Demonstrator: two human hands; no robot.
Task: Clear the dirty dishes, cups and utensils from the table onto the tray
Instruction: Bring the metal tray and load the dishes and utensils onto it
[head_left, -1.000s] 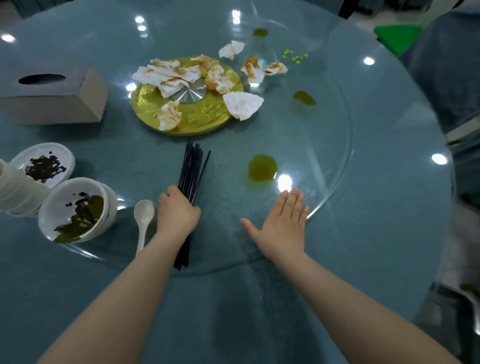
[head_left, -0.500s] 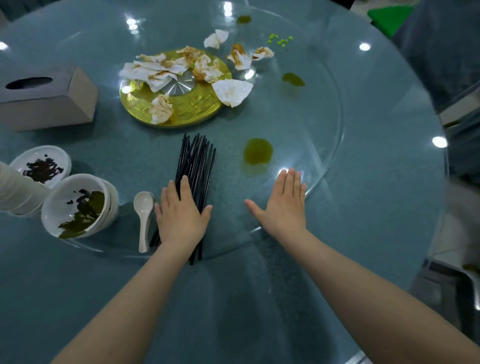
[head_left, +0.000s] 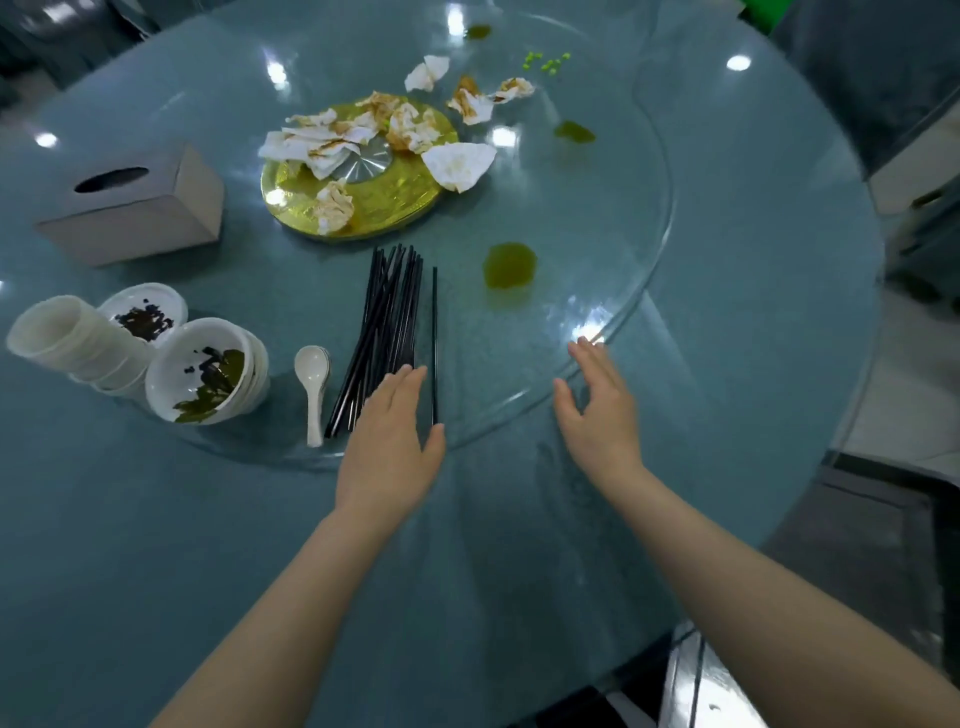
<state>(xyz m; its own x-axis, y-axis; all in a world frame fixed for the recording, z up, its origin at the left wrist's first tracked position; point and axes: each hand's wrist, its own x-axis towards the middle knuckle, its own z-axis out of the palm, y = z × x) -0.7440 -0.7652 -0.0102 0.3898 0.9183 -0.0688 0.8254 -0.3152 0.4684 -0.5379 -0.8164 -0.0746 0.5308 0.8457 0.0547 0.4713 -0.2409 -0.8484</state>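
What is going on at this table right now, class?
A person is clearing a round glass-topped table after a meal. The left hand lies flat and open over the near ends of a bundle of black chopsticks; one chopstick lies apart at its right. The right hand hovers open nearby, holding nothing. Dirty bowls, stacked cups and a white spoon sit to the left. No tray is in view.

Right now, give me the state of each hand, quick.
Left hand: open, fingers straight, lying over the near ends of the black chopsticks.
Right hand: open, holding nothing.
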